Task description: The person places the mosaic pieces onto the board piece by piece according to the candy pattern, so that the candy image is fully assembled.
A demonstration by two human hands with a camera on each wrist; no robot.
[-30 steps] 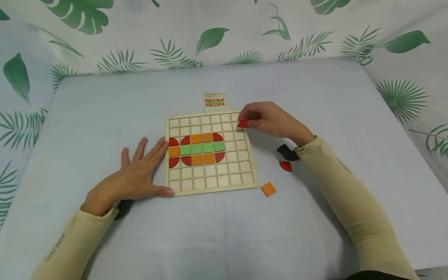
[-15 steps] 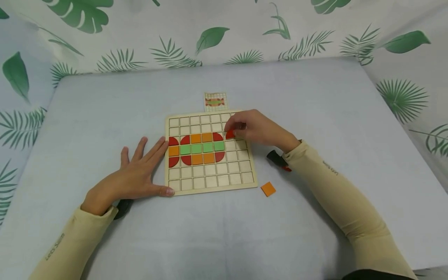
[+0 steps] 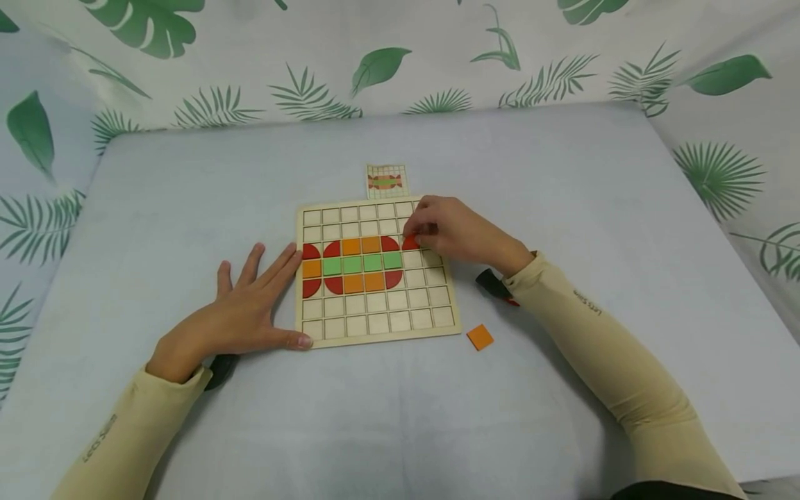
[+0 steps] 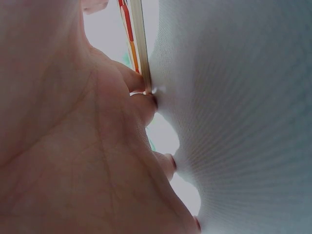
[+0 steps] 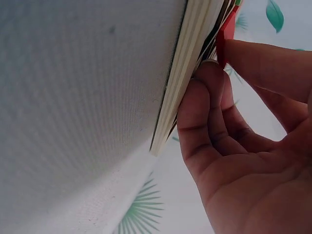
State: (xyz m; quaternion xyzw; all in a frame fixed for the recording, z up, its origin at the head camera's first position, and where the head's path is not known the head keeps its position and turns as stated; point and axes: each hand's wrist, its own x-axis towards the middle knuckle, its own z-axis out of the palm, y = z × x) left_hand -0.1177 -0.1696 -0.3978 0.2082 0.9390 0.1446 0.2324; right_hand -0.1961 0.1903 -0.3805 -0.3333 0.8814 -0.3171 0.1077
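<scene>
A wooden grid board (image 3: 376, 325) lies on the table, with red quarter-circle tiles (image 3: 393, 279), orange square tiles (image 3: 353, 284) and green square tiles (image 3: 352, 264) set in its left and middle cells. My right hand (image 3: 465, 235) pinches another red quarter-circle tile (image 3: 410, 243) between thumb and fingers, right at a cell beside the top red tile. In the right wrist view that tile (image 5: 226, 38) stands tilted at the board's surface. My left hand (image 3: 240, 316) lies spread out, its fingertips and thumb touching the board's left edge.
Behind the board lies a small pattern card (image 3: 387, 182). A loose orange square tile (image 3: 480, 337) rests right of the board's near corner. A red tile (image 3: 512, 302) is mostly covered by the black wrist device (image 3: 492, 283) on the right arm.
My right hand has moved left and toward me with the red quarter-circle tile, from the board's far right corner to the row of tiles, and the tile has lowered. The left hand stays put.
</scene>
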